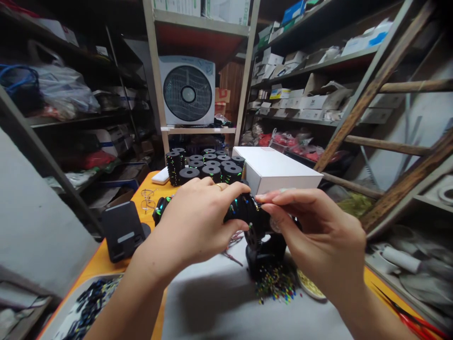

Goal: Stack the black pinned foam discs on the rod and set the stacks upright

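My left hand (pixel 200 219) is wrapped over a row of black spools (pixel 244 208) lying sideways, dotted with shiny green and blue bits. Thumb and fingers reach round its right end. At that end, my right hand (pixel 311 222) pinches with thumb and forefinger; a tiny glinting piece shows by the fingertips, too small to name. Below stands a black holder (pixel 262 252), partly hidden by my right hand. A heap of small multicoloured pieces (pixel 278 283) lies at its foot, beside a dish of gold-coloured bits (pixel 311 285).
Several upright black foam spools (pixel 212 170) stand behind, next to a white box (pixel 283 167). Leftward are eyeglasses (pixel 147 200), a black stand (pixel 123 231) and a tray of dark pieces (pixel 67 314). A red-handled tool (pixel 410 321) lies right, near a wooden ladder (pixel 375 118).
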The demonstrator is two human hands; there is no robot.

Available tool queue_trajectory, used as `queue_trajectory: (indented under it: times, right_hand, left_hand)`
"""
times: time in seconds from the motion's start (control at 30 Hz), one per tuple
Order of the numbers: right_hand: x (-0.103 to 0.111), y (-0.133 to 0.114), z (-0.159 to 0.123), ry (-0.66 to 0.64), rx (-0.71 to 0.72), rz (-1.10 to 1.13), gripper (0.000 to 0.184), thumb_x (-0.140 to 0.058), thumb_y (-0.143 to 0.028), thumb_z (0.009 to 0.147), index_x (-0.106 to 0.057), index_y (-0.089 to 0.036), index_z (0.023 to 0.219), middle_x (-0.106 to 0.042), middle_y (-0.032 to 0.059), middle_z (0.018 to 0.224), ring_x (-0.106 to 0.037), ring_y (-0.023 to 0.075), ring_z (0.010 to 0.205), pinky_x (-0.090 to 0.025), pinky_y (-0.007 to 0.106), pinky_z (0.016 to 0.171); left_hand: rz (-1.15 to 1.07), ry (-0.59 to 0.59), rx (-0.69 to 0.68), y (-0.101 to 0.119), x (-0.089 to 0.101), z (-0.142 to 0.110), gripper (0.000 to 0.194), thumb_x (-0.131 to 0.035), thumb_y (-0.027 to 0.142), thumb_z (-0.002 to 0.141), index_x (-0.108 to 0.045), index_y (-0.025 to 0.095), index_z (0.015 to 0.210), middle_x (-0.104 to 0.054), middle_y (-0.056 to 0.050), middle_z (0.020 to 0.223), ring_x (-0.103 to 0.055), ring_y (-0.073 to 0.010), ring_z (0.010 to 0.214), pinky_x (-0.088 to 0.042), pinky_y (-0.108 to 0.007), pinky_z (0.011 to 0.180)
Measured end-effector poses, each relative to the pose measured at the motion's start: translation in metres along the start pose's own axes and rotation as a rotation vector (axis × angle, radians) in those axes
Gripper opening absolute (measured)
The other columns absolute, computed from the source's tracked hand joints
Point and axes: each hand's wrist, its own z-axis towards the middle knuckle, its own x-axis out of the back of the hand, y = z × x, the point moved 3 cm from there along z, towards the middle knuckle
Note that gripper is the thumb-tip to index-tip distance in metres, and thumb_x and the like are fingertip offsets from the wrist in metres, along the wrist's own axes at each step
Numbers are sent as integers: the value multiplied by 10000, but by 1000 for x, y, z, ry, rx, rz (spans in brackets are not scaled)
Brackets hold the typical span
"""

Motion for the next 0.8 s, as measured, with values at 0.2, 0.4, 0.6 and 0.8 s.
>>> queue_trajectory:
  times: [0.2,0.4,0.6,0.8]
  right_hand:
    - [2,1,-2,-27,24,-48,169,-684,-102,853,-640,-238,943,-735,1,943,-726,150,860,-595,267,820]
    - [0,7,-6,-81,81,-68,197,-651,-58,856,-599,-243,901,-740,5,985,-717,171,939,-588,301,847]
    - [2,9,-10,-94,156,-94,238,-639,-16,836,-566,-240,867,-732,8,986,-724,184,937,-594,330,852]
    - [1,8,-12,-66,280,-178,313,-650,42,778,-581,-242,888,-738,12,986,-727,190,925,-596,328,811]
  left_hand:
    - [1,1,7,1,0,1,375,-638,343,848,-617,242,1209,-756,-52,930,-652,-305,852,-494,-436,730]
    - [21,-2,23,0,-1,-1,447,-641,361,839,-579,195,1250,-751,-91,926,-666,-323,848,-494,-437,737]
    - [38,25,15,-2,-3,0,466,-663,366,823,-577,193,1247,-745,-83,882,-668,-322,827,-491,-413,722]
    - [22,9,23,-1,-4,0,441,-650,371,833,-582,199,1234,-742,-81,879,-669,-316,836,-483,-413,720]
